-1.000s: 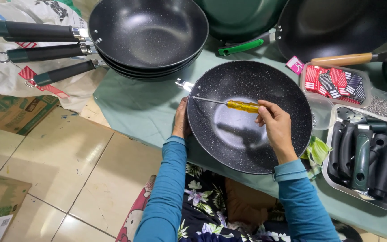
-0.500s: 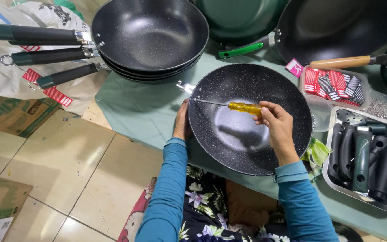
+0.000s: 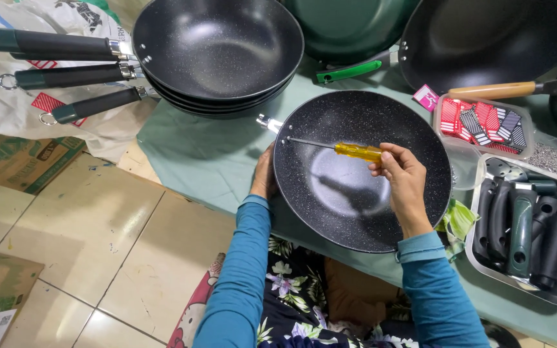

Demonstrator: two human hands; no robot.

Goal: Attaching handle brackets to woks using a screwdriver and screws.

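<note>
Centre: pan (image 3: 356,212) on table (image 3: 195,148). Upper left: stacked pans (image 3: 217,51). Right edge: tray of handles (image 3: 523,232), box of tags (image 3: 481,122) above it.

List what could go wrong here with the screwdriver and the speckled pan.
1. The screwdriver tip bears on a screw at the speckled pan wall; if it slips, it may scratch the dark coating.
2. The left hand grips the rim just beside that screw, so a slip might jab it.
3. The pan juts past the table edge toward the lap; hard pushing by the right hand may tip it.
</note>
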